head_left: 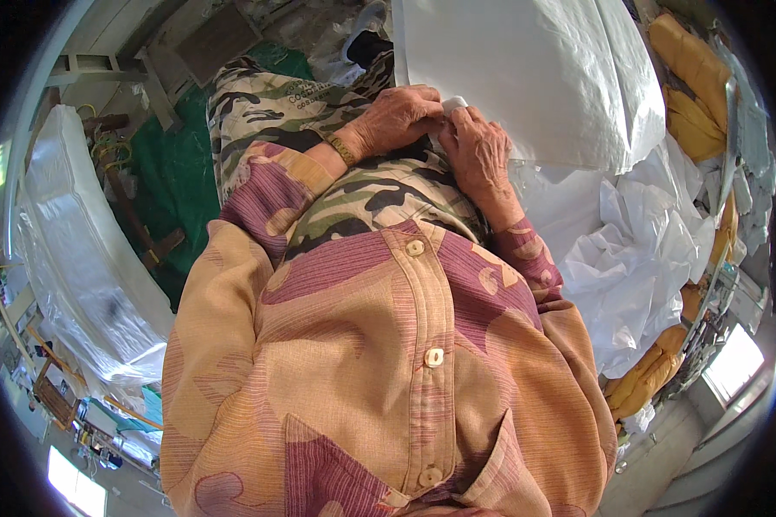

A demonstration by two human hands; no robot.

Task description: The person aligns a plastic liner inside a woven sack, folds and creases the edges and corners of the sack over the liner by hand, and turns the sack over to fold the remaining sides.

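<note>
Over my camouflage trousers (259, 138), just beside the big white sheet (526, 77), my left hand (398, 119) and right hand (479, 157) pinch a small white bit (453, 104), probably to steady it.

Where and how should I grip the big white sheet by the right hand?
Pinch the white sheet by its near right corner, probably from the near side: it looks thin, and that corner lies over crumpled film, clear of the right hand.
</note>
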